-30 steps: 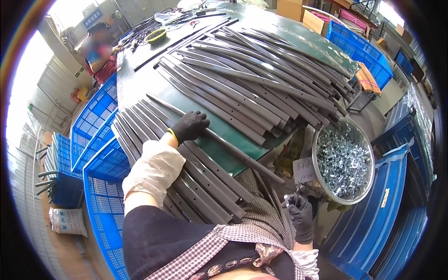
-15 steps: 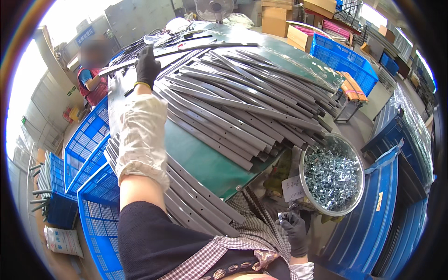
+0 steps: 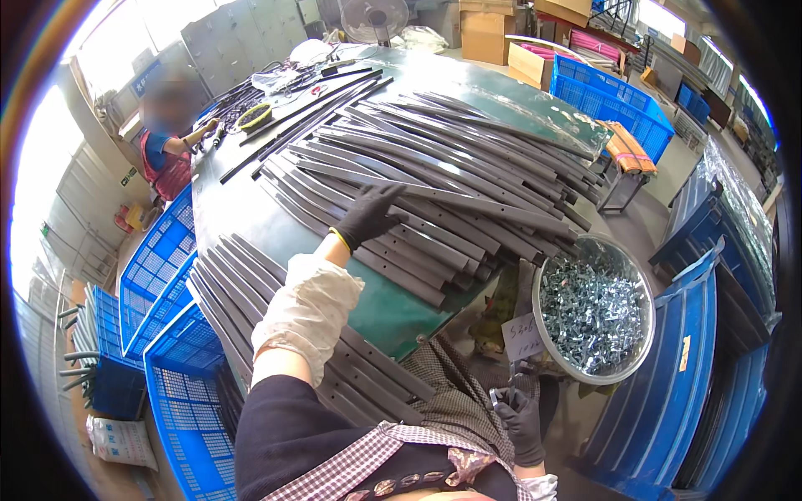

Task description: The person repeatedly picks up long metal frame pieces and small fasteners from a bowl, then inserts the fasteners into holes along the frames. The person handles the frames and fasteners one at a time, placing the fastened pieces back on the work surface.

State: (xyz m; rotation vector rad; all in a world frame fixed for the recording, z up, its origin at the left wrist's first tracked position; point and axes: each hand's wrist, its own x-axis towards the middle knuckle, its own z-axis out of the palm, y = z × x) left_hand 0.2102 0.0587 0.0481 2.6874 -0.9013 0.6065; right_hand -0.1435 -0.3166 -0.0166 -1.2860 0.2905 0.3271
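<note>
My left hand [image 3: 368,219], in a dark glove, reaches over a heap of long dark grey metal strips [image 3: 468,188] on the table. Its fingers are spread and it holds nothing; whether the fingertips touch the strips I cannot tell. Low at the right, my gloved right hand [image 3: 520,424] is closed on a small shiny metal piece [image 3: 494,395] between thumb and fingers. Beside it stands a round tub [image 3: 643,334] full of small silvery metal pieces [image 3: 593,313]. More strips [image 3: 238,275] with small holes lie side by side under my left forearm.
The green table [image 3: 388,301] carries a yellow-green round holder [image 3: 254,118] and wires at its far left. Blue crates [image 3: 180,367] stand along the left, another blue crate [image 3: 614,100] at the far right. A person [image 3: 167,146] works across the table. A fan [image 3: 374,21] stands behind.
My left hand has come back from the far left, where it was on a long strip, to the near side of the heap, fingers spread. My right hand stays low beside the tub.
</note>
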